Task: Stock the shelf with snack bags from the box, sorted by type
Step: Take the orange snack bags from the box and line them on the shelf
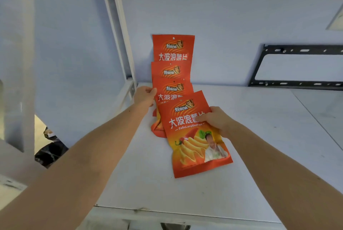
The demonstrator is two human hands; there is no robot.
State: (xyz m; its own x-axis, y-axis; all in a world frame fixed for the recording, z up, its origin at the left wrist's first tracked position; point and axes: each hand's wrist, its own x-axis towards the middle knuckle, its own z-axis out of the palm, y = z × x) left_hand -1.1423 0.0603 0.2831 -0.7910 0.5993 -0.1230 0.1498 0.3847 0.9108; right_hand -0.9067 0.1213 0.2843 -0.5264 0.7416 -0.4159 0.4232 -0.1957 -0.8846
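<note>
The front snack bag (194, 137) is a glossy orange-red foil pouch, flat and roughly rectangular with a crimped top edge, white lettering, and a printed picture of ridged yellow crisps and a red chilli. It lies tilted on the white shelf (259, 146), its top leaning back against the bags behind it. The right hand (217, 121) pinches its right edge, thumb on the printed face and the other fingers tucked behind.

Behind it stand three more pouches of the same kind in an overlapping row: the third bag (172, 90), the second bag (169, 71), and the rear bag (173, 47), which leans on the pale blue wall (222, 16). The left hand (145, 96) holds the left edge of the third bag, fingers curled round it.

The shelf surface is smooth, matt and lightly scuffed, with a thin front lip. A white metal upright (118, 25) rises at the left. A black perforated metal bracket (297, 66) leans against the wall at the right rear.
</note>
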